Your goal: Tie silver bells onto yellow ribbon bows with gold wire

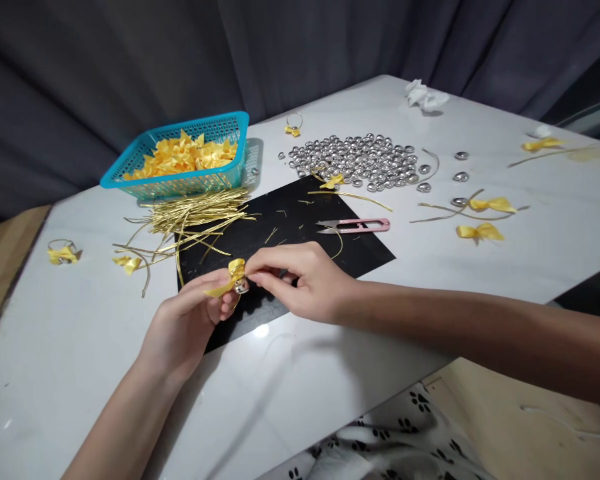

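My left hand is closed on a yellow ribbon bow, pinching it between thumb and fingers. A shiny silver bell-like bead sits against the bow, just under its middle. My right hand pinches at the bow's right side with thumb and forefinger; what lies between those fingertips is too small to make out, perhaps the end of a gold cord. Both hands are over the near part of a black mat. Pink-handled thread snips lie on the mat beyond my right hand.
A blue basket of yellow bows stands at the back left. Gold cords are heaped before it. Many silver beads spread across the back. Loose bows and crumpled white tissue lie right. A finished-looking ring with bow is far left.
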A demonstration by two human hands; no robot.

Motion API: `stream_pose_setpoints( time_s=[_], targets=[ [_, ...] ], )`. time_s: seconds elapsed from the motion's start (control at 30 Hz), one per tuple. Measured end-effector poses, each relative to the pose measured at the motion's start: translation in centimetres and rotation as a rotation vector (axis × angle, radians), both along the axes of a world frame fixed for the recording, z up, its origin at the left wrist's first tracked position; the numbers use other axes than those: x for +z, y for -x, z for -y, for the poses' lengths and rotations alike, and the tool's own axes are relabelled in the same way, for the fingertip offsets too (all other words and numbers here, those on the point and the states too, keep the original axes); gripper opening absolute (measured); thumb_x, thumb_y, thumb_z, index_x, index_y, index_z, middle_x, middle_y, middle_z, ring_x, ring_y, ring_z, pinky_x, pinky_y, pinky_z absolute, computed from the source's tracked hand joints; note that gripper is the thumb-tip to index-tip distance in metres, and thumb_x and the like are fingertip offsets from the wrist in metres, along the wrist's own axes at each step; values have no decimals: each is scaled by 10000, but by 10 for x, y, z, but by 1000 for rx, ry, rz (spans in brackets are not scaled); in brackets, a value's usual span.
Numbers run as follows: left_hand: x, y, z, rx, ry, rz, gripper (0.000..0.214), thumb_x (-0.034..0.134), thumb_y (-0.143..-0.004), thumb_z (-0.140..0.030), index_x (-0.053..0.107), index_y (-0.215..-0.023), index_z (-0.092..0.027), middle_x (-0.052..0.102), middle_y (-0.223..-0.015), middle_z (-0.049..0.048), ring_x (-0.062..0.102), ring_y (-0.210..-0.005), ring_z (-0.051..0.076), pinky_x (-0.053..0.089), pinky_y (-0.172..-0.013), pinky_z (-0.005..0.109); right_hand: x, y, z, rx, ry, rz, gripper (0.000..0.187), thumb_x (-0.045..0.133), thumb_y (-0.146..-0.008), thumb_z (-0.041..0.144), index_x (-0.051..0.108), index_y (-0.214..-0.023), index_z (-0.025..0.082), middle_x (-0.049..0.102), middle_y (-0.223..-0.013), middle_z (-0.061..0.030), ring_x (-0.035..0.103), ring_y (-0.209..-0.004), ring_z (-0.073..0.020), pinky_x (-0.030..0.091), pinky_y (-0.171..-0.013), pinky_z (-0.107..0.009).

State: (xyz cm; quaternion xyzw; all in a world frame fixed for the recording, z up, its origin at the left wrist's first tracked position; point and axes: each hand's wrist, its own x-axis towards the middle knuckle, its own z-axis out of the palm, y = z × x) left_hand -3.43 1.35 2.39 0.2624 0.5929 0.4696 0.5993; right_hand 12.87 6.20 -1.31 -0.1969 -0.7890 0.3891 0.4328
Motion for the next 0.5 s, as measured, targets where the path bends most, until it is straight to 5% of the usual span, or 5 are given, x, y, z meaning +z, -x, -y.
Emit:
stream_pose_setpoints(
  time_s=[0.5],
  targets=[
    [1, 1, 0, -26, -17, 32, 111, 700, -521, -189, 695, -596, -107, 501, -538, 8, 420, -489, 67, 421, -448, 156, 2, -1, 0, -35, 2, 2, 148, 477, -867, 104, 608, -797, 116, 578, -711, -7, 483, -633, -66, 388, -619, -176]
  ],
)
